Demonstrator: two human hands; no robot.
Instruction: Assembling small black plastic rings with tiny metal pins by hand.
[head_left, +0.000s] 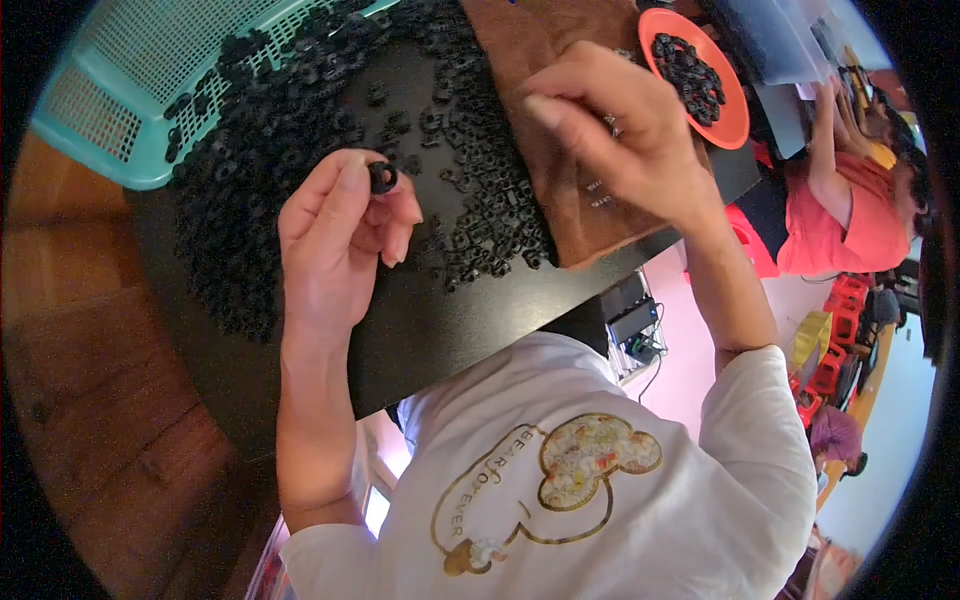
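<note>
- The left hand (335, 235) is raised above the dark surface (440, 320), its thumb and forefinger pinched narrow on a small black ring (382, 177); the other fingers curl in loosely.
- The right hand (610, 125) hovers over a brown cloth (560, 215) lying on the surface, fingers bent downward and drawn close together; whether it holds anything I cannot tell.
- A broad heap of black rings (290, 130) covers the surface to the left of and behind the left hand, spilling up to the brown cloth's edge.
- A teal plastic basket (110, 110) with a mesh wall sits at the far left, touching the heap, some rings lying against its side.
- A round orange dish (735, 115) sits just beyond the right hand, with more black rings gathered in it.
- A grey, box-like container (780, 40) stands behind the dish.
- Another person in a red top (830, 225) sits at the far right, well apart from the hands.
</note>
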